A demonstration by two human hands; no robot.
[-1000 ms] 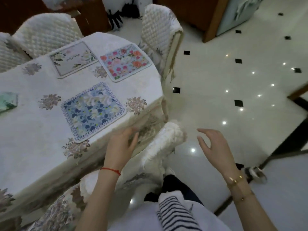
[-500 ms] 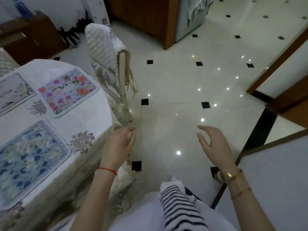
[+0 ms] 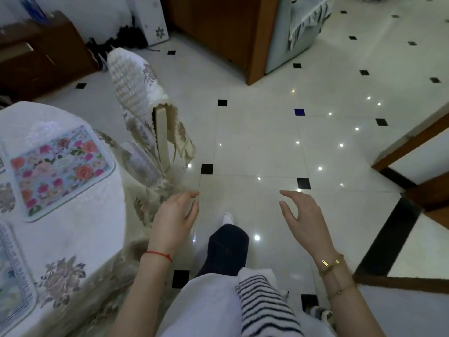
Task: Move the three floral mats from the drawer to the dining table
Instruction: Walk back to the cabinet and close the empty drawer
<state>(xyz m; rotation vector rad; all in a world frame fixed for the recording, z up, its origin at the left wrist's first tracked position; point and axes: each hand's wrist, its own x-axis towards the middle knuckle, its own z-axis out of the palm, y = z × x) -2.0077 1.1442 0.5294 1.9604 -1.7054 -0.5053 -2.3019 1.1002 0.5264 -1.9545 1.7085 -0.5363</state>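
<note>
A pink-and-red floral mat lies flat on the dining table at the left. A blue floral mat shows only partly at the lower left edge, also on the table. The third mat is cut off at the left edge. My left hand hangs over the floor just right of the table's edge, fingers apart, holding nothing. Further right, my right hand is also over the floor, fingers spread and empty. The drawer is not in view.
A chair with a quilted white cover stands beside the table. A dark wooden cabinet is at the back left, a wooden partition at the back. Glossy tiled floor stretches ahead. A wooden door frame is at right.
My view has swung right, away from the table, so the mats have slid to the left edge. My left hand has come off the table's edge. Both hands stay empty.
</note>
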